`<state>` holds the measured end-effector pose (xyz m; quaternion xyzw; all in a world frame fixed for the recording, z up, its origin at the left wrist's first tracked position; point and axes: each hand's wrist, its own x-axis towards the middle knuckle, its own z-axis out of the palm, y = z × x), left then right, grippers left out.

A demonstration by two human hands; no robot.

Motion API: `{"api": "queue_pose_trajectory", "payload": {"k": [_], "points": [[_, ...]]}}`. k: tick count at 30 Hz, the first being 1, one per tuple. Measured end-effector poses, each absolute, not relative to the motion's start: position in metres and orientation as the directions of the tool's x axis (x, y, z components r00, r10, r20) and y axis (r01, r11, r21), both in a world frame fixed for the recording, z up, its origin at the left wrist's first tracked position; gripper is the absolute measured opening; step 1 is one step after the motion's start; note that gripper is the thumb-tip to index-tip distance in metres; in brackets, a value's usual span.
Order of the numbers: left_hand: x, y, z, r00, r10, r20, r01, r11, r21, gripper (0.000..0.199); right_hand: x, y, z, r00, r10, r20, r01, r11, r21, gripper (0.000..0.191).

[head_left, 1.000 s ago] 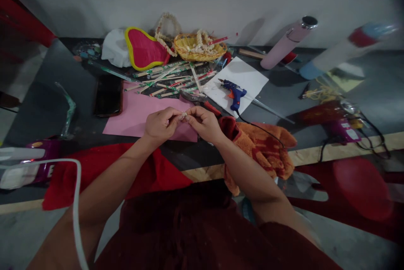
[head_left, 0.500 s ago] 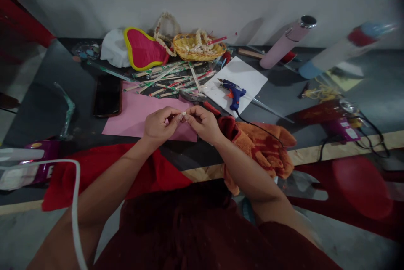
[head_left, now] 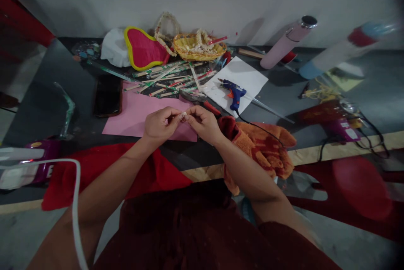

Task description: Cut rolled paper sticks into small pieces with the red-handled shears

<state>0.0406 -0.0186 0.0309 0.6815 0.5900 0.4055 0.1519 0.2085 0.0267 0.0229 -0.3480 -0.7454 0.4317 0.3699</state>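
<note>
My left hand (head_left: 162, 123) and my right hand (head_left: 202, 123) meet fingertip to fingertip over the right part of a pink sheet (head_left: 135, 114). Pinched between both sets of fingers is a small whitish piece (head_left: 184, 114); most of it is hidden, and its kind is too small to make out. Just beyond the hands lie pliers (head_left: 192, 96) with red handles, their jaws toward a spread of printed chopstick wrappers and sticks (head_left: 170, 80). A blue glue gun (head_left: 233, 92) rests on a white sheet (head_left: 249, 72) to the right.
A black phone (head_left: 107, 95) lies on the pink sheet's left edge. At the back stand a yellow basket (head_left: 198, 51) of pale pieces and a pink heart-shaped panel (head_left: 147, 50). A pink flask (head_left: 284, 45) leans right. Orange cloth (head_left: 265, 148) and red cloth (head_left: 104, 169) lie along the front edge.
Both hands stay in nearly the same place, still pinching the small whitish piece. Slightly less of the piece shows between the fingertips now.
</note>
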Motion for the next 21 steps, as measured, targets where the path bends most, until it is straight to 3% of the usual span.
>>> {"api": "queue_pose_trajectory", "payload": {"k": [9,16,21], "points": [[0.041,-0.018,0.031,-0.034,0.939,0.343,0.702,-0.222,0.676,0.020,0.208,0.028,0.021,-0.488,0.827,0.280,0.251,0.440,-0.862,0.015],[0.030,-0.011,0.024,-0.113,0.941,0.318,0.714,-0.146,0.685,0.023,0.216,0.039,0.013,-0.572,0.778,0.261,0.572,0.606,-0.554,0.014],[0.030,-0.010,0.024,-0.106,0.942,0.317,0.732,-0.142,0.667,0.025,0.215,0.039,0.009,-0.627,0.744,0.230,0.602,0.650,-0.463,0.021]]}}
